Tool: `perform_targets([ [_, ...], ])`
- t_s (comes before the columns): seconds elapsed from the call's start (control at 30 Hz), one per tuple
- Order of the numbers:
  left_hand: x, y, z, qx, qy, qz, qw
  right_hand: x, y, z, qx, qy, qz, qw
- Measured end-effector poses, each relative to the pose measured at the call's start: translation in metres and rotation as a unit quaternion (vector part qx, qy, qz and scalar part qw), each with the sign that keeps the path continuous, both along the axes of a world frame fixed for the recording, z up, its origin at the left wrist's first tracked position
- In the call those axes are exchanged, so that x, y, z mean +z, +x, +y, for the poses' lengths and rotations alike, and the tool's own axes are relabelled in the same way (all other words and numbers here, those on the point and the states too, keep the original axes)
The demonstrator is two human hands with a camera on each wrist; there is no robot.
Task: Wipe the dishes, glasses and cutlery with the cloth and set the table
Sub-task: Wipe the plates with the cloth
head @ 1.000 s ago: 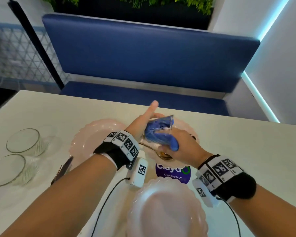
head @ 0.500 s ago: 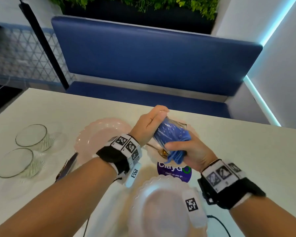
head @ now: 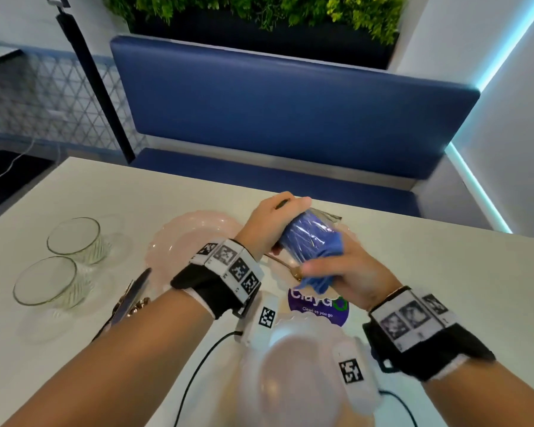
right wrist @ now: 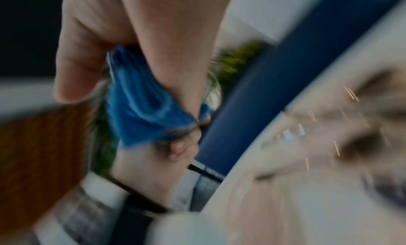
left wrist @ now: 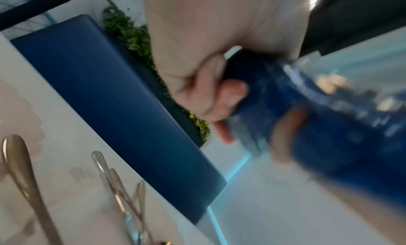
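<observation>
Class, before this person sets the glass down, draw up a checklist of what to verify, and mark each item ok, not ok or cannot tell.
1. Left hand grips the glass: ok.
2. Right hand holds the blue cloth, which is stuffed inside the glass: ok.
3. Glass wiped clean: cannot tell.
4. Bare table to the right for setting it down: ok.
5. Two other glasses stand upright at left: ok.
6. Gold spoon below the hands lies clear of the glass: ok.
</observation>
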State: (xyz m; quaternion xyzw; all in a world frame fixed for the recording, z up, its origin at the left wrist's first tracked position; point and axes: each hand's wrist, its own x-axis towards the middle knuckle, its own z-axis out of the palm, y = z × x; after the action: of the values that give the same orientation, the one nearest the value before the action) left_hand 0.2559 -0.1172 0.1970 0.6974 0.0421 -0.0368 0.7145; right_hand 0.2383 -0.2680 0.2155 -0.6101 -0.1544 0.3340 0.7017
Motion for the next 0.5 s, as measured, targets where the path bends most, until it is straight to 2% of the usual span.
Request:
perform_targets([
  [0.03,-0.001,-0.004,-0.001,-0.004,-0.007,-0.036,0.999,0.0,-0.001,-0.002,-0.028,0.094,0.093,0.991],
  [0.07,-0.003,-0.008,-0.003,-0.005,-0.005,-0.061,0.998,-0.001,-0.001,-0.003,-0.043,0.152,0.141,0.977],
  [0.1,-0.006,-0.012,-0.004,-0.008,0.0,-0.072,0.997,-0.001,-0.002,-0.001,-0.039,0.18,0.15,0.971],
  [0.17,-0.013,-0.02,-0.004,-0.042,-0.002,-0.061,0.997,-0.002,-0.008,0.003,-0.026,0.158,0.109,0.981],
  [0.23,-0.016,-0.024,0.004,-0.1,-0.007,0.004,0.995,-0.006,-0.013,0.004,-0.019,0.022,-0.006,1.0],
  [0.27,-0.014,-0.027,0.008,-0.124,-0.003,0.052,0.991,-0.009,-0.015,0.003,-0.011,-0.075,-0.091,0.993],
  [0.3,-0.011,-0.029,0.012,-0.135,0.001,0.089,0.987,-0.011,-0.018,0.002,0.004,-0.174,-0.168,0.97],
  [0.33,-0.008,-0.03,0.014,-0.126,-0.002,0.108,0.986,-0.013,-0.02,0.002,0.025,-0.235,-0.233,0.943],
  [0.37,-0.005,-0.031,0.014,-0.1,-0.007,0.112,0.989,-0.014,-0.022,0.003,0.039,-0.242,-0.266,0.932],
  [0.4,-0.003,-0.033,0.013,-0.068,-0.014,0.102,0.992,-0.014,-0.023,0.006,0.046,-0.219,-0.267,0.937],
  [0.43,-0.002,-0.035,0.011,-0.038,-0.024,0.079,0.996,-0.012,-0.025,0.009,0.048,-0.154,-0.215,0.963],
  [0.47,-0.002,-0.039,0.009,-0.017,-0.031,0.047,0.998,-0.008,-0.027,0.012,0.045,-0.059,-0.122,0.99],
  [0.5,-0.002,-0.044,0.007,-0.003,-0.032,0.015,0.999,-0.006,-0.028,0.014,0.042,0.045,-0.028,0.998],
])
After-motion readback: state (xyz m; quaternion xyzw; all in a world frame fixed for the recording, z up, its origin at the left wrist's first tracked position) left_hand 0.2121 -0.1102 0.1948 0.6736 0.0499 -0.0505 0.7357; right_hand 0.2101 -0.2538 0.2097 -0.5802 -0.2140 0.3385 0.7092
